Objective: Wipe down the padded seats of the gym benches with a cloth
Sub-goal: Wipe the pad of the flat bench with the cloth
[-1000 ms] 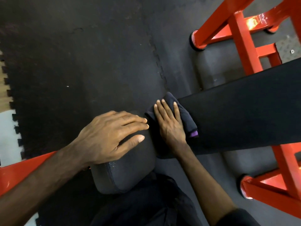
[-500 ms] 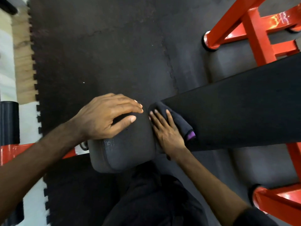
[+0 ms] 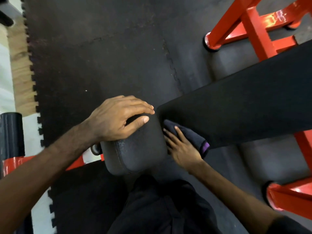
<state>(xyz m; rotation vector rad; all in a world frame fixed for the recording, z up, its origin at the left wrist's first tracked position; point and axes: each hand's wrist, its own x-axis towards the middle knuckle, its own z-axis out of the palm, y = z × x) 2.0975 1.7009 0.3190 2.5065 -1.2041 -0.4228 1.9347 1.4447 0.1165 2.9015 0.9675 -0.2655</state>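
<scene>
Dark folded cloth (image 3: 189, 136) half-hidden under flat-fingered right hand (image 3: 183, 148); left hand (image 3: 116, 118) spread flat on small black padded seat (image 3: 136, 149); long black pad (image 3: 244, 107) cut off right.

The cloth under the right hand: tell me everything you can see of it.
The cloth is dark navy or black, soft-looking, bunched into a thick fold with a purple edge strip at its lower right corner. It lies at the gap between the small seat pad and the long bench pad. The right hand presses it with straight fingers.

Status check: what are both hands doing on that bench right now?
Left hand flat on seat pad. Right hand pressing cloth against long pad. Nothing obstructing.
</scene>
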